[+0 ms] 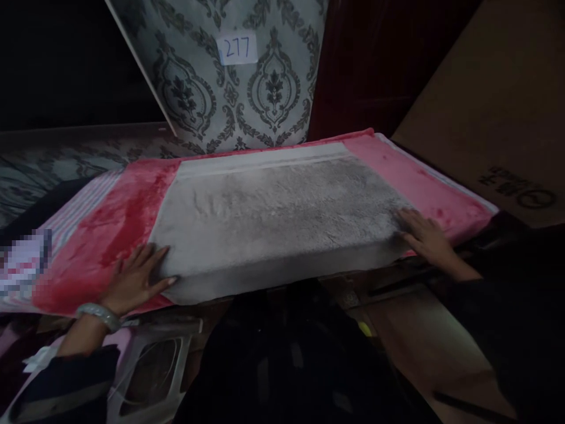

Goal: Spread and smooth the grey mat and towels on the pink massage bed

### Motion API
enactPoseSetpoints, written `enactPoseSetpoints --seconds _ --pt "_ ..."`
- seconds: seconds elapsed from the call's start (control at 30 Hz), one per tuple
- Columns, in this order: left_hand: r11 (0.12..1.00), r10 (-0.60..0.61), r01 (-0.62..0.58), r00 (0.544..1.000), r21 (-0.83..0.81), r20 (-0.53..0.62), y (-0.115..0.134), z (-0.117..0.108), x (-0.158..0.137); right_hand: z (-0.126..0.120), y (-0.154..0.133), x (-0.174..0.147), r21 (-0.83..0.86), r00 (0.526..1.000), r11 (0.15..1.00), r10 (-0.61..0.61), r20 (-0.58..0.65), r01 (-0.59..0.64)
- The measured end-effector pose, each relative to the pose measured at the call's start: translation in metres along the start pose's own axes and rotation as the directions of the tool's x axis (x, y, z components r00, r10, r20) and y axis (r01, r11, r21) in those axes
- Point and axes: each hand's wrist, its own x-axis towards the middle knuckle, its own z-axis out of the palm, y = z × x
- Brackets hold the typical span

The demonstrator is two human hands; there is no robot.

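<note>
Left hand [135, 284] and right hand [424, 237] palm-down, fingers spread, grasping nothing | grey cloth [273, 215] between them, touched at its left edge and right front corner | pink-red blanket [428, 182] beyond both ends | patterned wall [229, 106] behind

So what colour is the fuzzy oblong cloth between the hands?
In the head view, the fuzzy oblong cloth is grey with a whitish far band.

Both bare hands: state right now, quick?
Left hand: open, at the left edge of the plush grey cloth.
Right hand: open, at its right edge.
</note>
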Motion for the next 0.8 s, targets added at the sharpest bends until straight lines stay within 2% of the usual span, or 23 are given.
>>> enactPoseSetpoints --seconds 0.07,0.13,0.2,0.3,0.37,0.43,0.5,0.7,0.8 --pt "0.990 0.109 -0.105 0.993 -0.089 0.045 0.033 -0.005 0.020 0.004 -0.045 0.009 0.078 0.996 0.993 -0.082 -0.038 0.085" --pt "0.963 0.235 -0.219 0.967 -0.156 0.099 0.079 -0.010 0.045 0.013 -0.101 0.022 0.109 0.985 0.979 -0.170 -0.038 0.173" --pt "0.946 0.294 -0.277 0.952 -0.169 0.082 0.128 -0.013 0.068 0.024 -0.156 0.035 0.115 0.968 0.961 -0.250 -0.027 0.251" --pt "0.953 0.279 -0.268 0.959 -0.140 0.059 0.182 -0.009 0.088 0.040 -0.214 0.049 0.094 0.955 0.951 -0.295 0.007 0.293" --pt "0.967 0.241 -0.231 0.966 -0.106 0.092 0.197 -0.001 0.092 0.048 -0.231 0.051 0.062 0.958 0.957 -0.285 0.032 0.282" --pt "0.974 0.222 -0.214 0.968 -0.081 0.115 0.200 0.007 0.091 0.053 -0.231 0.049 0.029 0.962 0.963 -0.270 0.030 0.270" --pt "0.974 0.222 -0.215 0.969 -0.071 0.109 0.196 0.012 0.089 0.055 -0.219 0.044 0.006 0.966 0.966 -0.257 0.005 0.257" --pt "0.971 0.235 -0.228 0.968 -0.078 0.091 0.190 0.016 0.089 0.060 -0.146 0.017 0.003 0.977 0.992 -0.128 -0.171 0.130" --pt "0.971 0.230 -0.224 0.971 -0.081 0.068 0.192 0.017 0.088 0.056 -0.111 0.007 -0.009 0.979 0.998 -0.064 -0.193 0.063"
